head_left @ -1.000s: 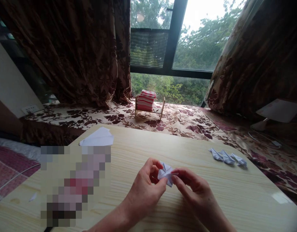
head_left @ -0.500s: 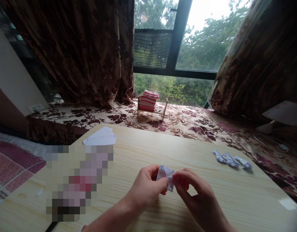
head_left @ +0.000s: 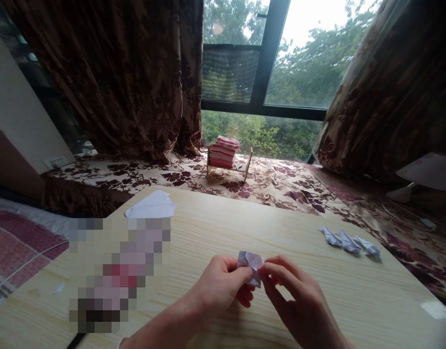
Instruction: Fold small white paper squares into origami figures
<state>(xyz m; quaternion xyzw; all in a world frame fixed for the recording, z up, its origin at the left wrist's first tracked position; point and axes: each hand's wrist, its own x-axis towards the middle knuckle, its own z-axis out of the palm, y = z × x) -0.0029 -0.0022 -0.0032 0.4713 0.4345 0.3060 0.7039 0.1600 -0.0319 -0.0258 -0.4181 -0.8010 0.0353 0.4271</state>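
A small piece of folded white paper is held above the front middle of the table. My left hand pinches it from the left, with the thumb flat across its face and other fingers curled beneath. My right hand is at the paper's right edge, thumb and forefinger tips pressed close together on it. Creases cross the paper's face, and its underside is hidden. Off to the right, three folded paper pieces lie in a slanting row on the table.
At the back left lie white paper sheets. A pixelated area covers something on the left, and a paper scrap lies beside it. Beyond the table, a small rack with folded striped cloths stands on the window seat; a lamp is at right.
The folded paper has turned slightly in my fingers and now looks squarer. My left hand's lower fingers have shifted beneath it. The right hand stays at the paper's right edge.
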